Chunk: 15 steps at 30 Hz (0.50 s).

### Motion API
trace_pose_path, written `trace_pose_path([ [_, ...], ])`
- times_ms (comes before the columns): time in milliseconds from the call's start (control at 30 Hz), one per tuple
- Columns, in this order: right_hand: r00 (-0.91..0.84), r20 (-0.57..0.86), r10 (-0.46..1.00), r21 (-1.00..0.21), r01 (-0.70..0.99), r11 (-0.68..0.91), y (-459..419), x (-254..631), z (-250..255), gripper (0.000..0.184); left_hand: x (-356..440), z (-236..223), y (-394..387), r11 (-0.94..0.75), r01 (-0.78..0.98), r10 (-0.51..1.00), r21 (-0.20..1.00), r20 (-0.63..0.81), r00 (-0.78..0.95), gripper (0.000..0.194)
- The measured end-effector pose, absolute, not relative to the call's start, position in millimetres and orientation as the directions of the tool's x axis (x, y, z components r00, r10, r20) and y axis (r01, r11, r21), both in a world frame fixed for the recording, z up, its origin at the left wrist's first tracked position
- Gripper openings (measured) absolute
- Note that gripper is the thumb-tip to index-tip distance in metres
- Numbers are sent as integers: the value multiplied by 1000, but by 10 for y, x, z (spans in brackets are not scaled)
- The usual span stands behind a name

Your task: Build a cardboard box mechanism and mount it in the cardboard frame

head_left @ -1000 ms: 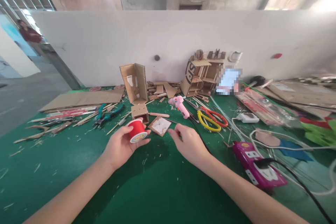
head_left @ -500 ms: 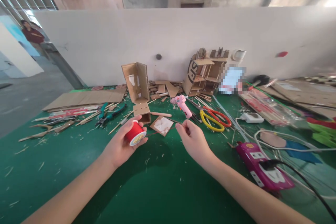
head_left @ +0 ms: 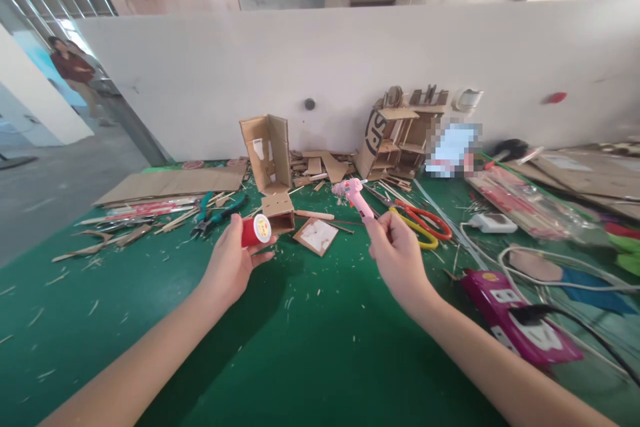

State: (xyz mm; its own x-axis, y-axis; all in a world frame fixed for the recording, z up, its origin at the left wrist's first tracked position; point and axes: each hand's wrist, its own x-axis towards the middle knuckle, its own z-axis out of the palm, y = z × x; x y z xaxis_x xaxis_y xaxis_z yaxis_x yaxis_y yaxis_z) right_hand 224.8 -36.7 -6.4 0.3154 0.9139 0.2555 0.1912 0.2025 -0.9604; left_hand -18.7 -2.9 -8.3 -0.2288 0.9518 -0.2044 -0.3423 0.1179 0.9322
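My left hand (head_left: 235,260) holds a spool of red thread (head_left: 253,231), its white end with a yellow label turned to the right. My right hand (head_left: 400,250) is closed in a pinch just in front of the pink glue gun (head_left: 356,197). The thread in that pinch is too fine to make out now; a red strand ran toward this hand a moment ago. Behind the spool stands a small cardboard box (head_left: 278,212). Between the hands lies a square cardboard piece with a white face (head_left: 317,236), with a thin dark stick (head_left: 343,222) behind it.
Yellow-handled and orange-handled scissors (head_left: 417,227) lie beyond my right hand. A purple power strip (head_left: 520,320) with cables sits at right. Pliers (head_left: 213,213) and wooden sticks are at left. A cardboard shelf model (head_left: 387,147) and an upright folded cardboard piece (head_left: 265,155) stand behind.
My right hand has moved right, away from the spool, widening the gap between my hands. My left hand has shifted slightly up and left, and the spool's labelled end has turned upward.
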Motion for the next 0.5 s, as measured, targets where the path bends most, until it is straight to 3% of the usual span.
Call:
trace_pose_path([
  [233,503,234,832,-947,-76,312,-242,2426,70,29,-375,-66,115,6,-287,958,958,-88,-274,26],
  [433,582,232,779,-909,-154,387,-226,2512,273,27,-434,58,135,72,-244,909,967,-164,-383,22],
  [500,620,283,731,-904,-82,419,-205,2627,344,26,-472,99,142,46,-241,902,969,-144,-406,22],
])
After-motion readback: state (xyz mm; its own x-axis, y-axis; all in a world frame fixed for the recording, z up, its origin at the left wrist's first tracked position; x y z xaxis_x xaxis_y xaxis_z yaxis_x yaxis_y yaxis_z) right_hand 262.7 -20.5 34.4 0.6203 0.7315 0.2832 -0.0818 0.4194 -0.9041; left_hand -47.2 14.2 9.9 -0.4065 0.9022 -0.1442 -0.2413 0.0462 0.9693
